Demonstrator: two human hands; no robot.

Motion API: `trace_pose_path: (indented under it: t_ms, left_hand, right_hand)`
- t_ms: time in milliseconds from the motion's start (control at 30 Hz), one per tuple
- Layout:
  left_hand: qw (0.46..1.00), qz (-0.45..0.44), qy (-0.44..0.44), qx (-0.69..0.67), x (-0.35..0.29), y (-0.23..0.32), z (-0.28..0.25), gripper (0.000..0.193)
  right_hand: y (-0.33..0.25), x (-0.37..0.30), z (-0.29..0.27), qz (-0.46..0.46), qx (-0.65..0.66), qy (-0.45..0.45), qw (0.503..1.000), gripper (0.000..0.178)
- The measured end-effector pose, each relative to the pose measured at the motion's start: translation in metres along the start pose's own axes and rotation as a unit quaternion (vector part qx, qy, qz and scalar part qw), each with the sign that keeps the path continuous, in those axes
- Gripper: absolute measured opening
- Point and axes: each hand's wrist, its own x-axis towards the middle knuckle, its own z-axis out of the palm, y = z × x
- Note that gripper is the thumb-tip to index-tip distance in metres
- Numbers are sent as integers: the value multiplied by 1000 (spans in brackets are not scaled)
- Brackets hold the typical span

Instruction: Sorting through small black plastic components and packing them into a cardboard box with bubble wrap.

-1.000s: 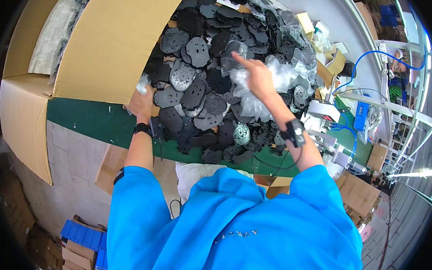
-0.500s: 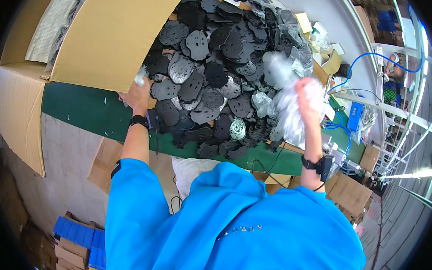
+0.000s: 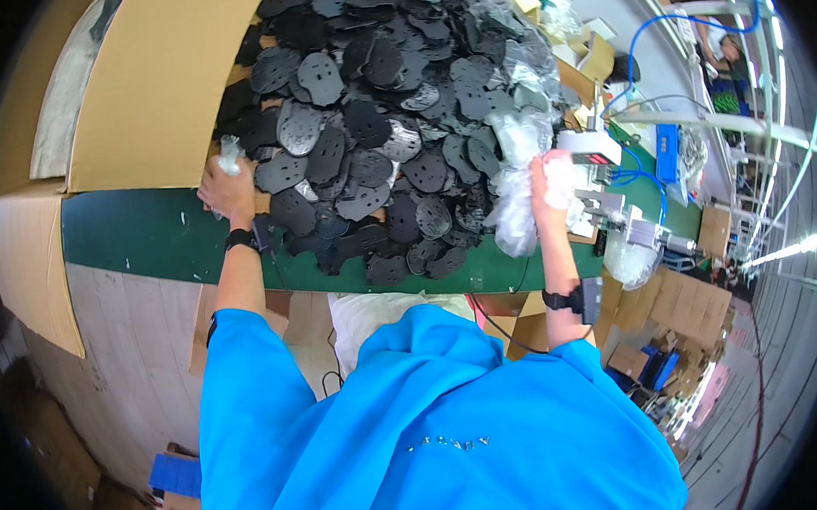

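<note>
My left hand (image 3: 227, 191) is closed at the left side of the pile, beside the cardboard flap, with a scrap of crumpled clear plastic (image 3: 230, 155) poking out above its fingers. On the right, my right hand (image 3: 549, 188) grips a bunch of clear plastic bags (image 3: 515, 199), which hang down to its left over the pile's edge. Between the hands lies a big heap of flat, rounded black plates (image 3: 367, 169) with small slots and holes. Some plates look shiny, perhaps wrapped in film.
A large open cardboard box (image 3: 155, 93) stands at the left of the green table (image 3: 139, 234). A metal bench machine (image 3: 643, 233) with blue air hoses (image 3: 642, 157) is close to my right hand. Crumpled plastic (image 3: 532, 64) and small boxes (image 3: 595, 60) lie at the back right.
My right hand, with the plastic bags, has moved left and slowed; the bags were smeared by motion before. My left hand still holds its plastic. The view has shifted a little.
</note>
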Motion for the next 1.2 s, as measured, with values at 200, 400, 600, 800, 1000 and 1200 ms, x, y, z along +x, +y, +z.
trace_pose_path:
  t_ms: [200, 400, 600, 800, 1000, 1200]
  left_hand:
    - [999, 30, 8, -43, -1, -6, -3, 32]
    - [924, -88, -108, -355, -1, -13, -72, 22]
    - [754, 0, -280, -594, -45, 13, -203, 40]
    - [372, -143, -527, -750, -93, 139, -283, 79]
    - [363, -257, -576, -686, -134, 201, -285, 65]
    - [317, -198, -627, -684, -161, 211, -251, 56]
  right_hand:
    - [-11, -57, -58, 231, 526, -71, 815, 42]
    - [11, -97, -69, 237, 605, -49, 758, 39]
    - [13, -109, -66, 225, 646, -41, 728, 37]
    - [-13, -109, -36, 198, 683, -86, 698, 35]
    - [-22, -126, -42, 188, 679, -108, 702, 33]
    - [-28, -122, -42, 112, 572, -90, 807, 31]
